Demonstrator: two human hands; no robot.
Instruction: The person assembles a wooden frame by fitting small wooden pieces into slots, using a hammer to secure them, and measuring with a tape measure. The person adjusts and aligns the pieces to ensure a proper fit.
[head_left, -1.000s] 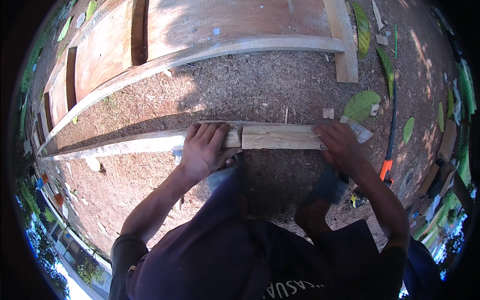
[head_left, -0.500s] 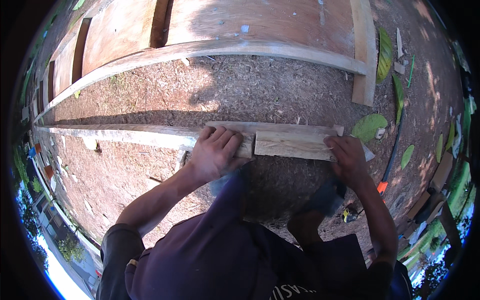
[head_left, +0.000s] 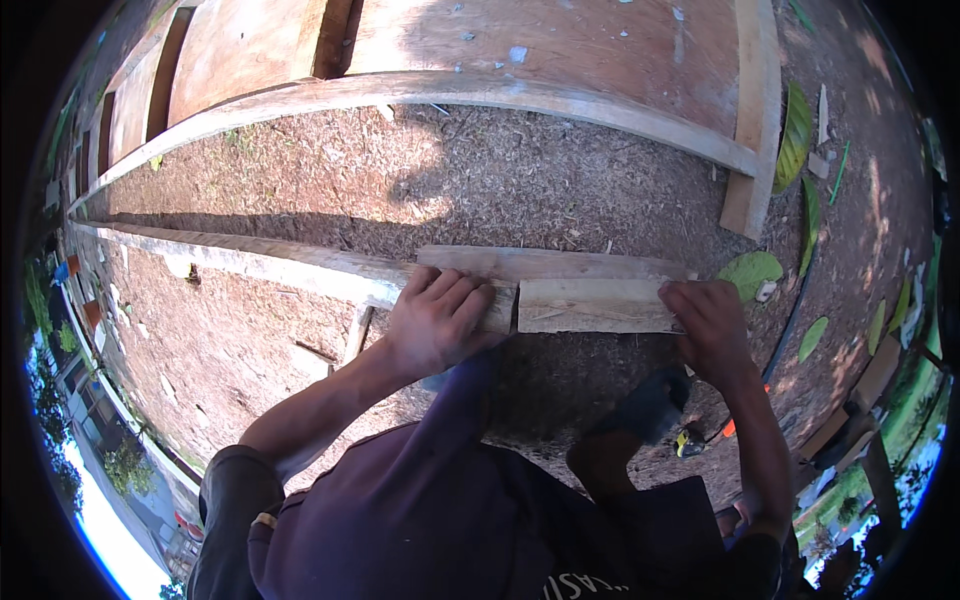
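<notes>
Butting a short board (head_left: 598,305) end to end against the long plank (head_left: 300,265) on the ground; left hand (head_left: 438,322) lies flat across the joint, right hand (head_left: 712,328) grips the board's outer end; I judge closing the gap and lining up edges comes next.

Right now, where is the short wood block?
In the head view, the short block lies right of centre on the ground, butted end to end against the long beam, between the left hand and right hand.

head — fisheye, worn on the head | faces down, close over wooden beam (head_left: 300,262) — single view
</notes>
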